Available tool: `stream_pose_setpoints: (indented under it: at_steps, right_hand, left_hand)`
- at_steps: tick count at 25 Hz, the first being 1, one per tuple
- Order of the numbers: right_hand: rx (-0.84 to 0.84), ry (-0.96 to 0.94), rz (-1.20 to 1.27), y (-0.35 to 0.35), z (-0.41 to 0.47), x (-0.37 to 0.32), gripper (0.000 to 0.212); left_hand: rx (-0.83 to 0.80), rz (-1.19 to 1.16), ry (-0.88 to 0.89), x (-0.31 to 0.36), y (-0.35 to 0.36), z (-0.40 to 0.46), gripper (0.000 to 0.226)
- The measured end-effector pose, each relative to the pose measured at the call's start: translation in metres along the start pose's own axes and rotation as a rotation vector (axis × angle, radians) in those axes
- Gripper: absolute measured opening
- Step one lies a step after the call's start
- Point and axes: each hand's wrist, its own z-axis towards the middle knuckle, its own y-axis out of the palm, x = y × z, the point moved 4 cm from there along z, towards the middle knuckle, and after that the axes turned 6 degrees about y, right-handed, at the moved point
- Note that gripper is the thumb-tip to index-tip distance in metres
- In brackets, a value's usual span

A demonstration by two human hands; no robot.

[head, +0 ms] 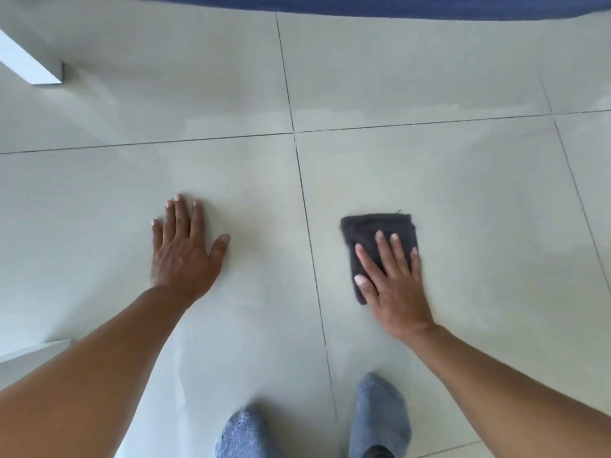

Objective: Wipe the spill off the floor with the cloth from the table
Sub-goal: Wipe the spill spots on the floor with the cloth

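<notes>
Place: an indoor room, likely a home
Floor: large glossy pale grey-green ceramic tiles [429, 180] with thin dark grout lines
Furniture: white square leg [31, 66], upper left
Fabric: dark blue edge [363, 4] along top
Feet: grey-blue socks [380, 421], shoeless

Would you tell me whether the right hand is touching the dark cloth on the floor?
Touching. The head view shows the right hand lying flat on the dark cloth, fingers spread over its surface, with no gap.

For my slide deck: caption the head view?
Right hand presses dark cloth on tiled floor; left hand braces flat.
</notes>
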Motion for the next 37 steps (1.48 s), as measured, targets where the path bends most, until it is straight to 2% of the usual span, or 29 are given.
stream_pose_setpoints:
  at_steps: [2, 4, 6, 9, 10, 12, 14, 16, 18, 19, 20, 21, 22, 25, 27, 29, 31, 33, 36, 37]
  right_hand:
    - [0.027, 0.284, 0.036, -0.023, 0.074, 0.013, 0.058]
    - [-0.014, 0.446, 0.107, -0.039, 0.149, -0.022, 0.059]
    - [-0.059, 0.304, 0.105, -0.037, 0.184, -0.094, 0.059]
    - [-0.05, -0.183, 0.075, -0.014, 0.118, -0.2, 0.057]
    - [-0.051, -0.305, 0.053, -0.003, 0.074, -0.208, 0.055]
    - [-0.021, -0.346, 0.058, 0.012, 0.009, -0.163, 0.052]
    - [-0.017, -0.227, 0.009, 0.009, -0.012, -0.076, 0.053]
    - [-0.006, 0.03, -0.008, -0.008, 0.014, -0.001, 0.056]
    - [0.002, 0.338, 0.058, -0.026, 0.078, 0.02, 0.058]
    - [0.008, 0.466, 0.115, -0.034, 0.113, 0.008, 0.058]
    - [0.003, 0.517, 0.153, -0.04, 0.142, -0.018, 0.058]
    - [-0.012, 0.466, 0.144, -0.038, 0.161, -0.051, 0.058]
    - [-0.021, 0.336, 0.131, -0.033, 0.169, -0.089, 0.058]
    - [-0.023, -0.205, 0.056, -0.003, 0.098, -0.179, 0.056]
    - [-0.047, -0.42, -0.008, 0.012, 0.026, -0.171, 0.055]
    - [-0.036, -0.47, -0.028, 0.018, -0.008, -0.113, 0.056]
    - [-0.049, -0.316, -0.069, 0.007, -0.01, -0.035, 0.059]
    - [-0.045, -0.01, -0.032, -0.012, 0.021, 0.03, 0.062]
    - [-0.094, 0.47, 0.133, -0.038, 0.104, 0.036, 0.063]
    - [-0.095, 0.539, 0.15, -0.043, 0.128, 0.015, 0.064]
  left_hand:
    - [0.003, 0.0, -0.007, 0.002, 0.004, 0.002, 0.08]
    - [-0.037, -0.006, -0.023, 0.005, 0.001, 0.006, 0.078]
    - [-0.083, -0.012, -0.02, 0.004, -0.003, 0.006, 0.076]
    - [-0.11, -0.039, 0.004, -0.006, -0.011, 0.009, 0.072]
    - [-0.096, -0.046, 0.016, -0.008, -0.013, 0.008, 0.072]
    - [-0.037, -0.029, 0.027, -0.008, -0.013, 0.006, 0.07]
    - [0.008, -0.005, 0.027, -0.006, -0.006, 0.005, 0.068]
    - [0.014, -0.002, 0.01, -0.004, 0.001, 0.005, 0.068]
    - [-0.001, 0.005, -0.007, -0.003, 0.005, 0.006, 0.068]
    - [-0.02, 0.008, -0.007, -0.002, 0.004, 0.007, 0.068]
    - [-0.042, 0.006, -0.009, -0.002, 0.002, 0.008, 0.069]
    - [-0.061, 0.0, -0.013, -0.002, 0.001, 0.008, 0.069]
    - [-0.073, -0.003, -0.017, -0.002, -0.001, 0.009, 0.069]
    - [-0.124, -0.011, -0.016, -0.004, -0.007, 0.012, 0.071]
    - [-0.147, -0.026, -0.003, -0.004, -0.009, 0.012, 0.072]
    - [-0.149, -0.024, -0.006, -0.006, -0.009, 0.012, 0.072]
    - [-0.167, -0.029, -0.005, -0.005, -0.008, 0.012, 0.072]
    - [-0.173, -0.024, -0.01, -0.002, -0.006, 0.013, 0.072]
    - [-0.161, -0.004, -0.033, 0.002, -0.005, 0.013, 0.071]
    - [-0.16, -0.004, -0.034, 0.003, -0.004, 0.013, 0.071]
